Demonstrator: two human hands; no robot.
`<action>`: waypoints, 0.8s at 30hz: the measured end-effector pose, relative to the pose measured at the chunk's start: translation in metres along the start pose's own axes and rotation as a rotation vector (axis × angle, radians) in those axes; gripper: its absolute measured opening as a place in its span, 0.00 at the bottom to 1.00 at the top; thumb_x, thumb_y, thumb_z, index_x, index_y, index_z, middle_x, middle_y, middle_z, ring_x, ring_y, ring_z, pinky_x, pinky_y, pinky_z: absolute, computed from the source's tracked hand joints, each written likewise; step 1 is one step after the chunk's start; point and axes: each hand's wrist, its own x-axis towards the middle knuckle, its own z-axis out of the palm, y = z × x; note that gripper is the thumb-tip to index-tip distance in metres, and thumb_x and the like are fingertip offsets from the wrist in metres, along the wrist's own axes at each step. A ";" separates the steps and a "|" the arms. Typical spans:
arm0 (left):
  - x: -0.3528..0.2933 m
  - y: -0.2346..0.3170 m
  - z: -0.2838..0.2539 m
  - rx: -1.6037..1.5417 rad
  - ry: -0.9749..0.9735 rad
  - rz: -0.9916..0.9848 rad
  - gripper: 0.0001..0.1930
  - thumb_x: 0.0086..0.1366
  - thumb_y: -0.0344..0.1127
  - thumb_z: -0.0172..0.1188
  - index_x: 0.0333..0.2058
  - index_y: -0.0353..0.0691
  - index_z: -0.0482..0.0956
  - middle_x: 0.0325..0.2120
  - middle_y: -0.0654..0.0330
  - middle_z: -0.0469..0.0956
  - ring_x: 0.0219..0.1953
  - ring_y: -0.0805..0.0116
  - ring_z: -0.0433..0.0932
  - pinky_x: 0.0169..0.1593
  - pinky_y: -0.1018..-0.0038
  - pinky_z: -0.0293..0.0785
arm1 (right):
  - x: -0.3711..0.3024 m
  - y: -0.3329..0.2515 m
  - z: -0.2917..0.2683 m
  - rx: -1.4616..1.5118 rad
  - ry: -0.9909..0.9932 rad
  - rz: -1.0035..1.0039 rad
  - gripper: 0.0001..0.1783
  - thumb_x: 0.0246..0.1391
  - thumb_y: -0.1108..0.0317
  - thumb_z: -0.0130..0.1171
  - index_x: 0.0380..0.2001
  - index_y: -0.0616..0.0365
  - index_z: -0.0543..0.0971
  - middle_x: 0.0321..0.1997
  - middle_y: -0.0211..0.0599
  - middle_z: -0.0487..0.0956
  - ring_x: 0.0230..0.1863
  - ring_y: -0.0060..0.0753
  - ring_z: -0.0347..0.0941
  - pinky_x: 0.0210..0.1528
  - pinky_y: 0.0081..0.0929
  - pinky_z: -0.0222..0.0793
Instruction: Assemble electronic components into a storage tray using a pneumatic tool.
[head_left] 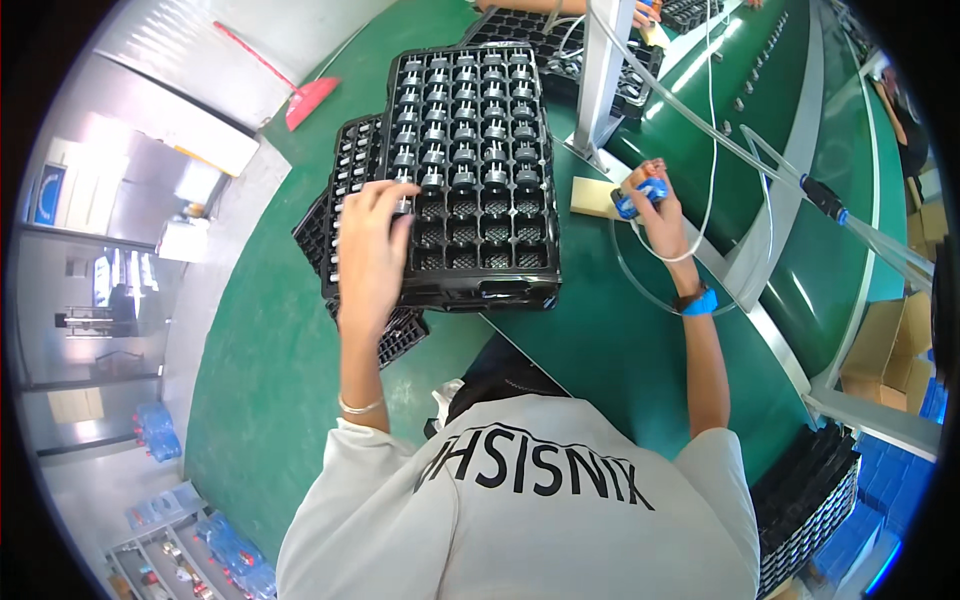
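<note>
A black plastic tray (480, 270) of square cells lies stacked on other trays. Grey two-pin plugs (464, 130) fill its far rows, with bare cells in the near rows. At the tray's left side my left hand (370, 225) has thumb and fingertips around a grey plug (403, 206) in the outer column. To the right, over the green table, my right hand (660, 210) is closed around a small blue object (642, 198) with a dark end; its exact kind is partly hidden by the fingers. A pale yellow block (594, 197) lies beside that hand.
A grey metal post (598, 80) rises beyond the trays, with pale hoses hanging near my right hand. A green conveyor (810, 250) runs along the right. Another person's hand (648, 14) works at the far side. Stacked black trays (810, 500) stand low right.
</note>
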 end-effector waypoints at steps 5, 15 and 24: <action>0.002 -0.026 0.002 0.115 -0.128 0.013 0.10 0.49 0.23 0.57 0.32 0.39 0.74 0.33 0.60 0.71 0.39 0.59 0.68 0.44 0.67 0.65 | 0.008 -0.023 0.007 -0.344 -0.143 0.037 0.22 0.46 0.66 0.58 0.45 0.59 0.67 0.30 0.52 0.73 0.31 0.49 0.74 0.35 0.31 0.68; -0.002 -0.018 -0.009 -0.281 -0.009 -0.165 0.08 0.54 0.24 0.54 0.34 0.38 0.74 0.36 0.60 0.73 0.40 0.67 0.71 0.43 0.74 0.65 | 0.005 -0.017 0.008 -0.389 -0.143 -0.053 0.35 0.36 0.62 0.69 0.47 0.59 0.64 0.35 0.45 0.74 0.34 0.41 0.73 0.39 0.30 0.68; -0.029 -0.003 -0.013 -0.858 -0.041 -0.229 0.10 0.60 0.23 0.48 0.41 0.35 0.69 0.40 0.57 0.72 0.41 0.74 0.70 0.47 0.79 0.64 | 0.002 -0.019 0.015 -0.542 -0.076 -0.030 0.23 0.43 0.62 0.62 0.40 0.62 0.69 0.25 0.50 0.74 0.28 0.51 0.73 0.29 0.33 0.69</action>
